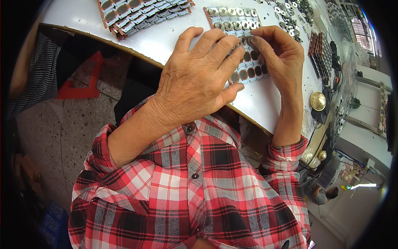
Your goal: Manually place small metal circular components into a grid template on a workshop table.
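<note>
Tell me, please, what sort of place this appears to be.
Probably an assembly workshop: the left hand and right hand are at a panel with rows of small pieces, a stack of similar panels lies on the white table, and loose metal parts are scattered nearby.

We appear to be in a small-parts workshop: scattered metal bits (pixel 286 17), stacks of alike panels (pixel 143 15) and one panel (pixel 251 66) partly covered in silver pieces (pixel 224 12) share a white worktable (pixel 149 45). Around it we see a speckled hard floor (pixel 78 128) and a lit tube lamp (pixel 363 186).
</note>
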A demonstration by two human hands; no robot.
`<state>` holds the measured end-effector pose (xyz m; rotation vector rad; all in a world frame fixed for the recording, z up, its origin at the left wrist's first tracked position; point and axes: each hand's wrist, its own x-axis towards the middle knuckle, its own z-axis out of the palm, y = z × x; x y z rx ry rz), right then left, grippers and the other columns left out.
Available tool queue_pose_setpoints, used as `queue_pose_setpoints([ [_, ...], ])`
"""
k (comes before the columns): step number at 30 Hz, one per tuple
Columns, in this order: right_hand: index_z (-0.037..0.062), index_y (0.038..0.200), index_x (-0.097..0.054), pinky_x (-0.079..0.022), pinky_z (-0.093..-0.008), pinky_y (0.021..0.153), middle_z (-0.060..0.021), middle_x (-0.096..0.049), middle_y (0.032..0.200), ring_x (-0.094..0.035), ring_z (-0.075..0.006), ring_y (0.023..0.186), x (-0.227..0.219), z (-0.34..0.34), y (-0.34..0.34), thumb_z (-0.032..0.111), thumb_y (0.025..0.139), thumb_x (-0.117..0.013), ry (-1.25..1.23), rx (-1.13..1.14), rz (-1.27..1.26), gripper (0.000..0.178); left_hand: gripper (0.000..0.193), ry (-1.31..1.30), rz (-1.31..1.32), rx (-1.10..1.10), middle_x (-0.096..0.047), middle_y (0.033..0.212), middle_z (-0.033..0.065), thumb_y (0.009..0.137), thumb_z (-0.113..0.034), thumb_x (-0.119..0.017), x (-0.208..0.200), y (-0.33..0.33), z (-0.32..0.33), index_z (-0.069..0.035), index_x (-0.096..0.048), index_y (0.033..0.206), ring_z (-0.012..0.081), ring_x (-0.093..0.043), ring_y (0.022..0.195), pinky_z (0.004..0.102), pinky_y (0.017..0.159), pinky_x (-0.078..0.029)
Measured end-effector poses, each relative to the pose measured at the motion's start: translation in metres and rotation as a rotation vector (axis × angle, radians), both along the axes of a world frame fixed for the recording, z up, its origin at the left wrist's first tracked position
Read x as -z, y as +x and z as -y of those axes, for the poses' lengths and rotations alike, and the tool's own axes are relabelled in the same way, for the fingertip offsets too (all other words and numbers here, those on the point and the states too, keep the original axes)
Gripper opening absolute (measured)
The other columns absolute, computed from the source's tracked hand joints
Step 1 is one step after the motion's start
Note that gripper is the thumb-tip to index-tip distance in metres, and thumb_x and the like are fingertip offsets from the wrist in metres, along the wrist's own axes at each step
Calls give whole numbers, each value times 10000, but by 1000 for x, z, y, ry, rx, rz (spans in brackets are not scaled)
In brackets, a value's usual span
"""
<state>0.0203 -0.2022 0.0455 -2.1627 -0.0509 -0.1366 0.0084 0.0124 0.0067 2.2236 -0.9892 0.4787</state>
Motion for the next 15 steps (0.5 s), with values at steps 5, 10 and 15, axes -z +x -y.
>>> queue_pose_setpoints([
  [5, 18, 1045, -765, -476, -182, 636, 11, -730, 836, -623, -27, 719, 1, -1, 1, 56, 941, -733, 15, -18, 29, 116, 631, 8, -13, 1, -608, 1317, 75, 711, -302, -847, -3, -1, -1, -64, -670, 1269, 279, -549, 1235, 484, 1070, -412],
  [10, 7, 1045, -762, -500, -202, 699, 0, -742, 879, -634, -36, 770, 1, 2, 0, 64, 942, -746, -49, 33, -5, 119, 639, 34, -38, 15, -599, 1327, 79, 718, -288, -842, -8, -2, -1, -62, -660, 1288, 288, -538, 1249, 488, 1084, -401],
  [15, -4, 1053, -757, -527, -220, 729, -19, -753, 893, -668, -60, 801, 2, 13, 6, 42, 937, -738, 36, -88, -70, 126, 630, 66, -25, 5, -598, 1328, 82, 743, -276, -825, -9, -1, -2, -57, -653, 1309, 296, -534, 1251, 493, 1088, -388],
])
